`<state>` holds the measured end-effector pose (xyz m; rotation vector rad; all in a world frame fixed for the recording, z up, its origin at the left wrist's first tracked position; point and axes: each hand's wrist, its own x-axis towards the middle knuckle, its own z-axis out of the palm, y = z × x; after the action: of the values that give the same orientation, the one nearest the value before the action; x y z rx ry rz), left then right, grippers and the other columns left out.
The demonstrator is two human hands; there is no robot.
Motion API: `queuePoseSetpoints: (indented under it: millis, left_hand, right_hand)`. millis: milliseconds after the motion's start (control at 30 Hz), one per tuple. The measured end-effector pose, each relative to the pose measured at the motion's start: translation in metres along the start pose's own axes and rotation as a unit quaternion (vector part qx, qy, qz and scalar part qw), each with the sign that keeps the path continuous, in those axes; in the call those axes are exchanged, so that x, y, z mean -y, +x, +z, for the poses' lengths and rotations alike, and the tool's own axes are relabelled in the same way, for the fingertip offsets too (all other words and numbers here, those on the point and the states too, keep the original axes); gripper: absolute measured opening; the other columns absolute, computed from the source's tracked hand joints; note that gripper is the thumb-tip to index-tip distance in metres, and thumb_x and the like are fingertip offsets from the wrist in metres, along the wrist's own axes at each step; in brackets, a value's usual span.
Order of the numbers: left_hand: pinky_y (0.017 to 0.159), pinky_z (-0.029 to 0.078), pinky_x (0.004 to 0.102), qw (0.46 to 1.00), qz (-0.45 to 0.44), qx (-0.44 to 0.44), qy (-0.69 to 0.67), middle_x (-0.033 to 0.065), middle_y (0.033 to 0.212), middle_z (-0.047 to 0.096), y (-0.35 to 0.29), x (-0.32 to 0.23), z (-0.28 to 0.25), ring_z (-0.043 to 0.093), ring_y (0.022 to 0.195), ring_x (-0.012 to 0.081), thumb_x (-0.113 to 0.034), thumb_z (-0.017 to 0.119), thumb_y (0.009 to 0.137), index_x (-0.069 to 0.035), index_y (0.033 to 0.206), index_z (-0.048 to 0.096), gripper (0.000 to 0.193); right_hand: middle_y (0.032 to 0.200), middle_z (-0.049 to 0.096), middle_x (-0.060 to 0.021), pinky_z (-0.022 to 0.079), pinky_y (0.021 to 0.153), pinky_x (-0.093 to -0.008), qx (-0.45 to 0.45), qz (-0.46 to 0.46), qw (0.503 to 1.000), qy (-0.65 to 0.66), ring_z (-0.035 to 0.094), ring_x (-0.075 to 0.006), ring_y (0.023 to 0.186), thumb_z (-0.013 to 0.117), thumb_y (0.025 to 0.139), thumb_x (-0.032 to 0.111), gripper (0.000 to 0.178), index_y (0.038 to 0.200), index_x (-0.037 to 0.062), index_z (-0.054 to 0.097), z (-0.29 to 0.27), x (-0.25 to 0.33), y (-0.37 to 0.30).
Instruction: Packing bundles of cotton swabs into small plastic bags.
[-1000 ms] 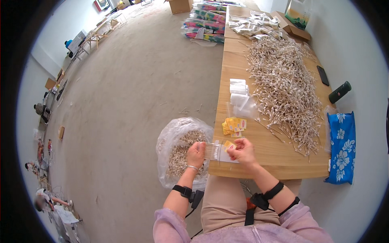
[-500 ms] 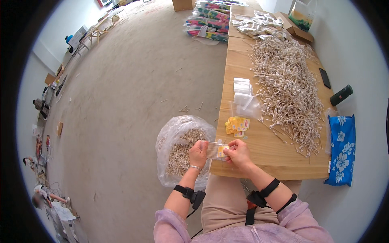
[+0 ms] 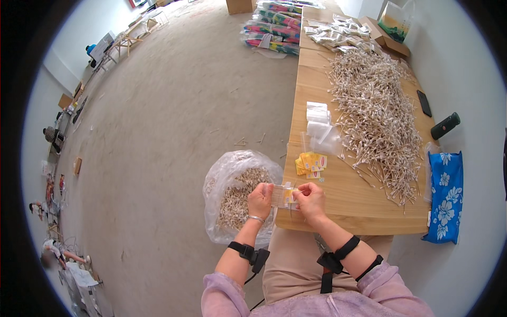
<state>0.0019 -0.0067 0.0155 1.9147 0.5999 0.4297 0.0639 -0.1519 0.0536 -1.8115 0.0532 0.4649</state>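
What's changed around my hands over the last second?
Your right hand moved left, bringing the yellow-and-white paper card to the right part of the clear plastic bag of cotton swabs; no release shows. Your left hand still holds the bag; the white-tipped swab heap stayed put.

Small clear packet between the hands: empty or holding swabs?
Holding swabs: a row of them shows in the packet, between left hand and right hand. Whether it's sealed, I cannot tell.

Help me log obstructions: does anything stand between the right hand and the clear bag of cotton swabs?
Nothing visible does: the right hand is at the right end of the clear bag of cotton swabs, pinching at the yellow card there; the left hand holds the opposite end.
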Motion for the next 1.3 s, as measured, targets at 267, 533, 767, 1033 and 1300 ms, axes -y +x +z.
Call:
queuePoseSetpoints:
  millis: [267, 533, 767, 1033, 1300]
  left_hand:
    - [0.051, 0.039, 0.0283, 1.0, -0.009, 0.0, 0.003, 0.0021, 0.056, 0.048, 0.0, 0.011, 0.0, 0.043, 0.054, 0.009, -0.039, 0.056, 0.094, -0.004, 0.069, 0.05, 0.044]
    - [0.051, 0.04, 0.0281, 1.0, -0.015, 0.007, -0.021, 0.002, 0.057, 0.05, 0.0, 0.009, 0.002, 0.046, 0.055, 0.0088, -0.04, 0.056, 0.094, -0.004, 0.07, 0.051, 0.044]
    - [0.05, 0.037, 0.0292, 0.999, -0.022, 0.002, -0.03, 0.0006, 0.056, 0.044, 0.0, 0.012, 0.001, 0.038, 0.055, 0.0091, -0.039, 0.057, 0.094, -0.004, 0.067, 0.048, 0.045]
    - [0.052, 0.041, 0.0339, 1.0, -0.016, 0.008, -0.023, 0.0093, 0.056, 0.048, 0.001, 0.015, 0.003, 0.044, 0.053, 0.0168, -0.04, 0.057, 0.093, -0.003, 0.071, 0.052, 0.043]
    - [0.052, 0.037, 0.0255, 0.998, -0.017, 0.022, -0.054, -0.0032, 0.061, 0.047, 0.001, 0.023, 0.004, 0.04, 0.059, 0.0058, -0.036, 0.056, 0.096, -0.005, 0.07, 0.051, 0.041]
  right_hand:
    - [0.07, 0.064, -0.0047, 0.049, 0.042, -0.0236, 0.034, 0.053, 0.998, 0.014, 0.061, -0.0104, 0.051, 0.068, 0.082, 0.007, 0.015, 0.093, -0.0011, 0.062, 0.013, 0.013, -0.008]
    - [0.072, 0.066, -0.0076, 0.05, 0.045, -0.0253, 0.03, -0.056, 0.995, -0.077, 0.063, -0.0121, 0.054, 0.064, 0.082, 0.006, 0.018, 0.097, -0.0036, 0.063, 0.004, -0.015, -0.003]
    - [0.075, 0.066, -0.0157, 0.052, 0.068, -0.0375, -0.001, -0.087, 0.99, -0.112, 0.066, -0.0276, 0.07, 0.065, 0.077, 0.009, 0.024, 0.099, -0.0028, 0.064, 0.018, -0.012, -0.026]
    - [0.083, 0.062, -0.0134, 0.051, 0.069, -0.0364, 0.019, -0.196, 0.954, -0.228, 0.062, -0.0256, 0.074, 0.065, 0.078, 0.007, 0.027, 0.104, -0.0011, 0.063, 0.01, -0.018, -0.044]
    - [0.097, 0.053, -0.0097, 0.048, 0.077, -0.0365, 0.001, -0.349, 0.843, -0.409, 0.052, -0.0271, 0.093, 0.066, 0.073, 0.008, 0.037, 0.109, 0.0031, 0.063, 0.005, -0.016, -0.055]
